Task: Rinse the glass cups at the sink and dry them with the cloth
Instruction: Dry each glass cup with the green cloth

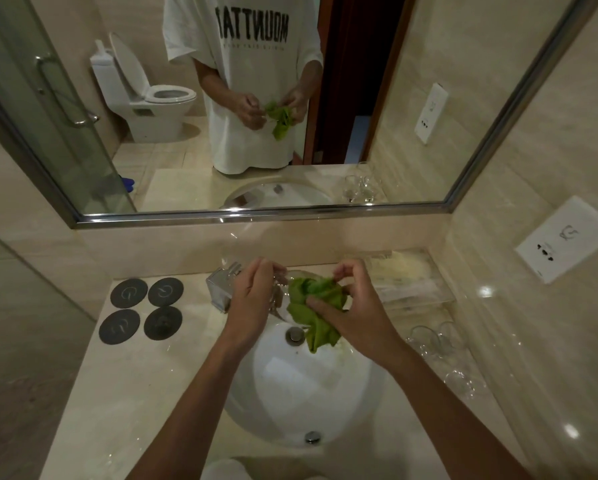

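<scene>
Above the sink (367, 386), the left hand (252, 299) curls round a glass cup (283, 292) lying sideways, mouth toward the right hand (353, 306), which pinches the green cloth (311, 306) bunched at that mouth, nearer for wiping inside

Both forearms reach forward, bare to the elbow. The left hand (252, 296) is raised with fingers curled, its grip closed on something clear. The right hand (353, 306) sits just beside it, thumb and fingers pinching.
</scene>
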Tool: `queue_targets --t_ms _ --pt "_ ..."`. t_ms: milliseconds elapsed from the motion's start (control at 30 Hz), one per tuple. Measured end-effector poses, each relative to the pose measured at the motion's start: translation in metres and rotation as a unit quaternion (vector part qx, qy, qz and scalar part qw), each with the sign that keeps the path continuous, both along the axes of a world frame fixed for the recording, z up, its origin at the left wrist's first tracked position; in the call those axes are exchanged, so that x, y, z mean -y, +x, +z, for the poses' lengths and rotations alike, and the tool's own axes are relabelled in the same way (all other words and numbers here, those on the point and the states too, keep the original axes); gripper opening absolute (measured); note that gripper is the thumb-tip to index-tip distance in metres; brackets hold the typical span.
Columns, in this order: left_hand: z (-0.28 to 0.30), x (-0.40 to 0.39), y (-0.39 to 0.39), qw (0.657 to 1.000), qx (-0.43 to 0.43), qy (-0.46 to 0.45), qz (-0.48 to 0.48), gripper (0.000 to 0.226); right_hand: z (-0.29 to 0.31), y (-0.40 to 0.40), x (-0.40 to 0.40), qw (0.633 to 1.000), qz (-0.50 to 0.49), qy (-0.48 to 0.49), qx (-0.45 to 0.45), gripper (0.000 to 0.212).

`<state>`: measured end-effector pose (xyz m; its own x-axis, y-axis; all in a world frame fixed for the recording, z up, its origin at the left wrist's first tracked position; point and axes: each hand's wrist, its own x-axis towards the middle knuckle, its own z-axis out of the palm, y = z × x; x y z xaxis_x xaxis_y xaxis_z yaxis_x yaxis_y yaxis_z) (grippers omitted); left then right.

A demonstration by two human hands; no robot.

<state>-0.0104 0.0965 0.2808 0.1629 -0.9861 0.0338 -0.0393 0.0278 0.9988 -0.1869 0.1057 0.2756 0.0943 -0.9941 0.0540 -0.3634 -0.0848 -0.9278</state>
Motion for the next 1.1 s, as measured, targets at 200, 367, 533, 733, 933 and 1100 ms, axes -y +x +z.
queue_targets --t_ms 200,367,533,733,933,1100 --pt "0.006 -0.001 -0.012 0.993 0.023 -0.089 -0.074 0.035 0.007 -0.003 -0.002 0.943 0.037 0.300 0.137 0.040" --pt "0.012 0.001 -0.018 0.988 0.074 -0.097 -0.093 0.038 0.007 0.005 -0.002 0.971 0.009 0.194 0.138 0.022" --pt "0.022 0.012 -0.024 0.978 0.159 0.104 -0.084 0.031 -0.006 -0.005 0.017 0.995 -0.024 -0.086 -0.045 0.021" --pt "0.035 0.021 -0.038 0.923 0.181 0.303 -0.155 0.033 0.000 -0.030 0.039 0.861 0.083 -0.441 -0.240 0.023" --pt "0.022 0.020 -0.047 0.964 0.133 0.218 -0.082 0.029 -0.016 -0.033 0.056 0.962 0.057 -0.228 -0.138 0.045" --pt "0.017 0.000 -0.055 0.985 0.150 -0.081 -0.017 0.029 -0.001 -0.027 0.054 0.961 0.154 0.225 0.049 0.055"
